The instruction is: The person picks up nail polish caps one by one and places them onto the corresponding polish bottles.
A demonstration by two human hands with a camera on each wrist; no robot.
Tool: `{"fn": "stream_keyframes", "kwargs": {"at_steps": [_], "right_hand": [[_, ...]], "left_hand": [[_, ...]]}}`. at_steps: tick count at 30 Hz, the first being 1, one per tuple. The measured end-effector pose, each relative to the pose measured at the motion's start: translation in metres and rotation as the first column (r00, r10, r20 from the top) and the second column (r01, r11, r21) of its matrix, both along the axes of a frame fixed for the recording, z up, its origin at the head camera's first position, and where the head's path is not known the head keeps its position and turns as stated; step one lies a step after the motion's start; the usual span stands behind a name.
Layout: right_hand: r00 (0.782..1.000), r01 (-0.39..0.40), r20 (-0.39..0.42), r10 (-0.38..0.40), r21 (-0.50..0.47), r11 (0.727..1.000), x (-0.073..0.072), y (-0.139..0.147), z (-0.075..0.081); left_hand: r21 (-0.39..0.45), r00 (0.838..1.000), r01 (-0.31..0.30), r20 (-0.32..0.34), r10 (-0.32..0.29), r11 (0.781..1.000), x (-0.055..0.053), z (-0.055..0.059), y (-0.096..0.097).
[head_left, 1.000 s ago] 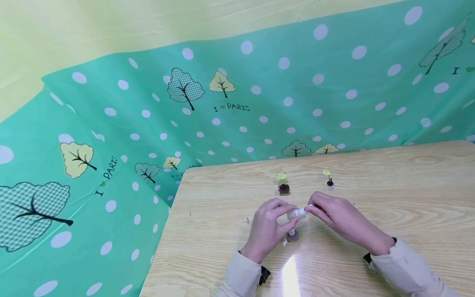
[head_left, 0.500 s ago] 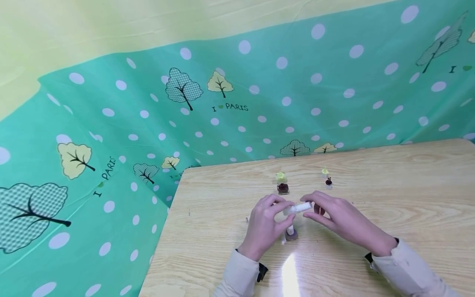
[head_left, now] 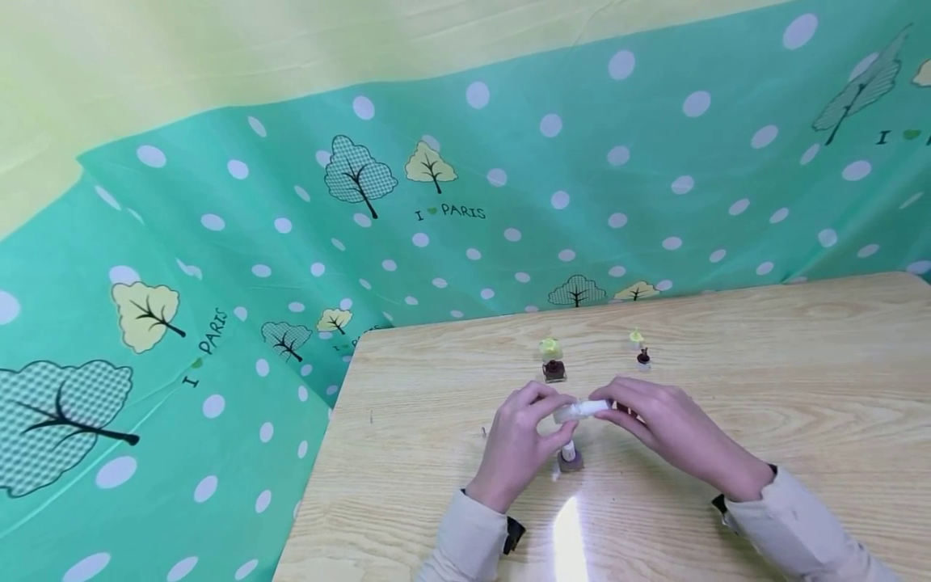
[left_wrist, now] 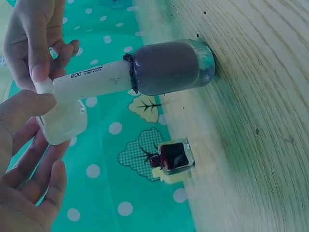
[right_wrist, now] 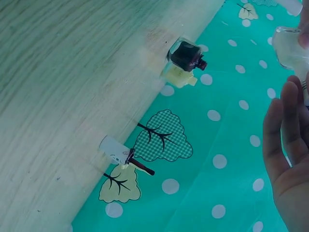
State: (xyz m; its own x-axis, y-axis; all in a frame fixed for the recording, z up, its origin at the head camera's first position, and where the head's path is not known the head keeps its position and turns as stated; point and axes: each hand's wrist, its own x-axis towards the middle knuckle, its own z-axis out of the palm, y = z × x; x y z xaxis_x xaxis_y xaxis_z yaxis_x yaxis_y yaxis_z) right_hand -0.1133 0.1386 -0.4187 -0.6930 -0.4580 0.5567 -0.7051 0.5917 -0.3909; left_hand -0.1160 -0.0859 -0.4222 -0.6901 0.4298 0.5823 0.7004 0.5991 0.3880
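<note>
My left hand [head_left: 520,444] pinches a small nail polish bottle with whitish contents [left_wrist: 63,123] between thumb and fingers, tilted on its side above the table. From the other side, the fingers of my right hand [head_left: 665,420] pinch the bottle's white cap [head_left: 595,407], which meets the bottle's neck. Just below, a mauve-grey nail polish bottle [left_wrist: 166,67] stands upright on the table with a white cap [left_wrist: 89,81] marked 008. Dark crumbs ring the base of that cap. In the right wrist view the whitish bottle is cut off by the frame edge.
Behind the hands stand a dark red polish bottle [head_left: 554,370] and a pale yellow one [head_left: 550,349], both uncapped. To their right are a white cap with its dark brush pointing up [head_left: 643,359] and a yellow brush piece [head_left: 636,337]. A patterned green cloth [head_left: 451,267] hangs beyond the table.
Half a second ago my right fingers were spread away from the white cap; now they pinch it again. My left hand keeps the bottle in nearly the same place.
</note>
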Motion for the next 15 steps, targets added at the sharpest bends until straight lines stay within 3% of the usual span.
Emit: {"fn": "stream_keyframes", "kwargs": {"at_steps": [7, 15], "right_hand": [[0.996, 0.079, 0.037, -0.080, 0.022, 0.997, -0.0005, -0.0028, -0.0008], [0.990, 0.100, 0.098, -0.100, 0.011, 0.995, -0.0012, -0.0051, -0.0030]], "left_hand": [[-0.016, 0.996, -0.012, -0.089, 0.010, 1.000, 0.0001, -0.0002, 0.0021], [-0.036, 0.994, -0.029, -0.107, 0.025, 0.999, 0.0006, 0.0009, 0.0015]]}}
